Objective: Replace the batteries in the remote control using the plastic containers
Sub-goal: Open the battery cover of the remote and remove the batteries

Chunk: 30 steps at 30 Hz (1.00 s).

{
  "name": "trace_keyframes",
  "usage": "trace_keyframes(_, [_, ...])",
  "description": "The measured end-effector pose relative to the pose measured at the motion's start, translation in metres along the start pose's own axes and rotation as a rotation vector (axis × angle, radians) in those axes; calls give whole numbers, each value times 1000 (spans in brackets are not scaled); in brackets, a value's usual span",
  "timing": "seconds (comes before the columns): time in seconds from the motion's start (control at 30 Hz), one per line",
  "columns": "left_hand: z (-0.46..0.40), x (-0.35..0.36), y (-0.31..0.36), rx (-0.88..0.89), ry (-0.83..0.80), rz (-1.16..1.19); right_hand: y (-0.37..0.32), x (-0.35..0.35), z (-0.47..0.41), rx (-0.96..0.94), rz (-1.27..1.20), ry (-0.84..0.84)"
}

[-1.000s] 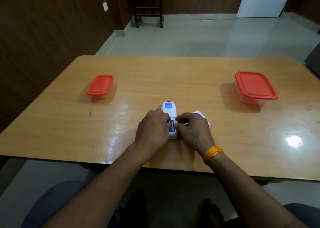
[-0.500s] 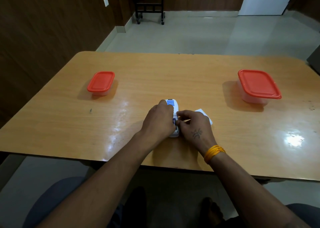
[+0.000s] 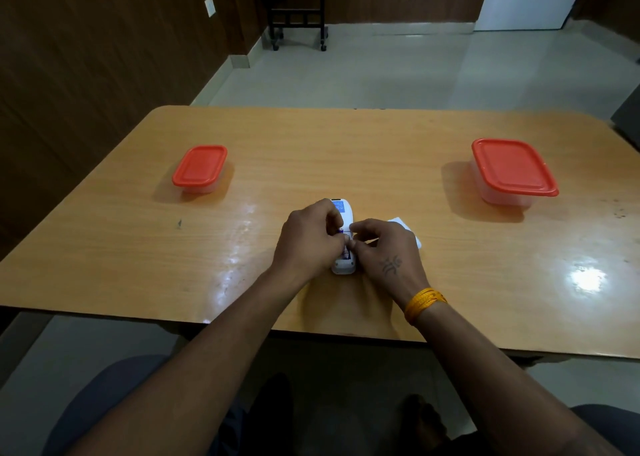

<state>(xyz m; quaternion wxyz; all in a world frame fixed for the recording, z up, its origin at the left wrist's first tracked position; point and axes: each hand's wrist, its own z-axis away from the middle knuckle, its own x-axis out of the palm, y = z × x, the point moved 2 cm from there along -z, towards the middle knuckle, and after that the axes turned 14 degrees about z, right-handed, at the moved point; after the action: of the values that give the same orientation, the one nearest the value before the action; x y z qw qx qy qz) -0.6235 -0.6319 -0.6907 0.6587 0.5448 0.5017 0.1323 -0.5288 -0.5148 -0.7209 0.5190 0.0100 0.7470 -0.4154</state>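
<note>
Red-lidded containers, two (image 3: pixel 200 168) (image 3: pixel 513 173), one remote (image 3: pixel 344 237), two hands (image 3: pixel 309 239) (image 3: pixel 386 252)

At the centre of the frame, a white remote (image 3: pixel 343 265) lies back-up on the wooden tabletop (image 3: pixel 311 164), both hands, left hand (image 3: pixel 310 239) and right hand (image 3: pixel 386 251), curled over its open battery bay, with red-lidded containers at left (image 3: pixel 200 168) and right (image 3: pixel 512 171).
</note>
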Motion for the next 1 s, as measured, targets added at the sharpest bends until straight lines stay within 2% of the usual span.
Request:
trace_keyframes(0.07, [0,-6,0,4,30,68,0,-2,0,-10,4,9])
trace_keyframes(0.17, [-2,-17,0,44,34,47,-2,-6,-1,-47,75,-9])
trace_keyframes(0.4, [-1,-17,-4,103,-172,-330,-14,-20,-11,-333,427,-143])
trace_keyframes(0.57, [-1,-17,-4,70,-210,-309,-28,-34,-19,-544,605,-260])
trace_keyframes(0.77, [-2,-15,-3,37,-227,-346,-51,-39,-29,-677,864,-376])
trace_keyframes(1.0, [0,-15,2,23,-259,-394,-66,-44,-30,-795,941,-440])
